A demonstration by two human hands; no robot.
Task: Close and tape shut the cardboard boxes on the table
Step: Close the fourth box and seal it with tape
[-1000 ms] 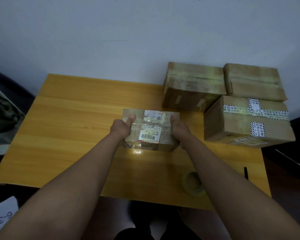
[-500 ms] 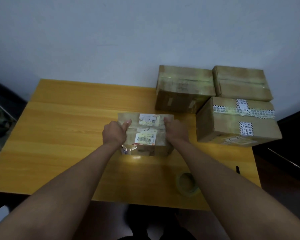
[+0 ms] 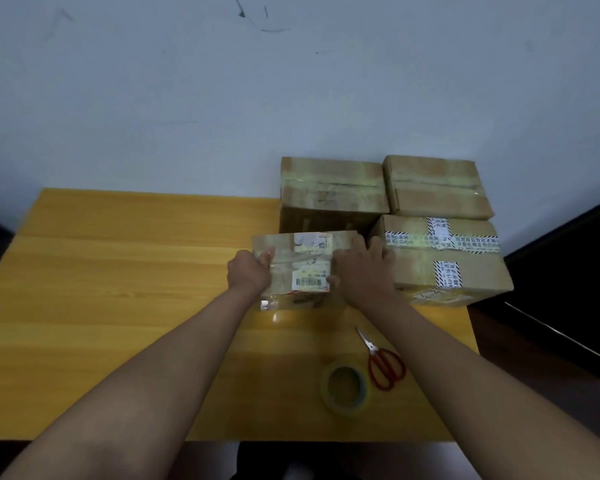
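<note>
Both hands, left hand [image 3: 248, 273] & right hand [image 3: 362, 271], grip small box [image 3: 300, 268] on table [image 3: 118, 289]

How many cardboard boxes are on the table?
4: a small box held between both hands, two at the back by the wall, one at the right. Others may be hidden.

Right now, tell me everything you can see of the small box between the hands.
The small box is brown cardboard, closed, with glossy clear tape over its top and front. A white barcode label and a second, torn white label sit on top. It lies flat on the yellow table, close in front of the larger boxes. The left hand grips its left end, thumb on top; the right hand grips its right end.
</note>
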